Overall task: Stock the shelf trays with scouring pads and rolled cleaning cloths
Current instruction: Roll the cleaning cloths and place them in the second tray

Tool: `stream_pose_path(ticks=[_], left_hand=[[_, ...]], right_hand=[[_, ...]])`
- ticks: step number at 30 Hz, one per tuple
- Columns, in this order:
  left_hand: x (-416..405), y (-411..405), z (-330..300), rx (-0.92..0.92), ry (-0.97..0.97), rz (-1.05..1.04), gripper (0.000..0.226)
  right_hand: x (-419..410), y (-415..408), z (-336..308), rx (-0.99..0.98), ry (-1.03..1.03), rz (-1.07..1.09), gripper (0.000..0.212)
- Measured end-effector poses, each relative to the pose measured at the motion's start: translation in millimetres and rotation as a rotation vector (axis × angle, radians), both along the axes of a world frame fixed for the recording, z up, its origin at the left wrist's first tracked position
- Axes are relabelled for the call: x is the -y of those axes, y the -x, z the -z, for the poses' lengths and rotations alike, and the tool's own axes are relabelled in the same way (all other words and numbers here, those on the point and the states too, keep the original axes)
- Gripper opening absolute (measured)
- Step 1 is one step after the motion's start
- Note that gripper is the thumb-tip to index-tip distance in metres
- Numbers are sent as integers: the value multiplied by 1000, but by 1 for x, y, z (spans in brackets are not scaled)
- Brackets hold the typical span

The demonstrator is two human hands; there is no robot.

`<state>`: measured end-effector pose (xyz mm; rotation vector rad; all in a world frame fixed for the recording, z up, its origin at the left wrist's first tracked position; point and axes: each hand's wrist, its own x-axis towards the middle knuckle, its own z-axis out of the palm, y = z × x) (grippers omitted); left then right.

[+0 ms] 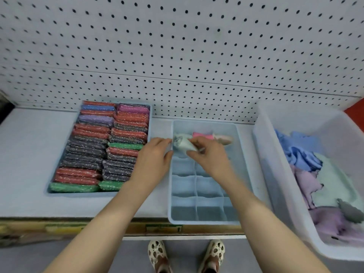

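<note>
Over divided tray [204, 219], blurred hands pinching mint cloth [182, 144]

Both hands [155, 152] [208, 154] pinch mint rolled cloth [182, 144] over divided tray [244, 154].

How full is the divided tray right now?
Mostly empty. The divided tray holds rolled cloths only in its far row: a pink one, a pale one; both hands work a green one there.
</note>
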<state>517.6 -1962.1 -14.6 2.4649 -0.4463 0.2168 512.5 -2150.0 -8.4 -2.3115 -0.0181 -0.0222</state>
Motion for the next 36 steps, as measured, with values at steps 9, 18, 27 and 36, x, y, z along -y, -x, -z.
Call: stream_pose_path(ticks=[9,18,27,36], left_hand=[[2,5,0,49,-19,-14,32],[1,5,-1,43,-14,-19,30],[6,2,-7,29,-54,-19,33],[113,3,-38,50,65,90,23]], right_hand=[[-21,-28,5,-46,643,-155,29],[-20,-31,2,-97,652,-98,19],[39,7,-43,111,194,118,17],[250,52,-58,-134,447,566,41]])
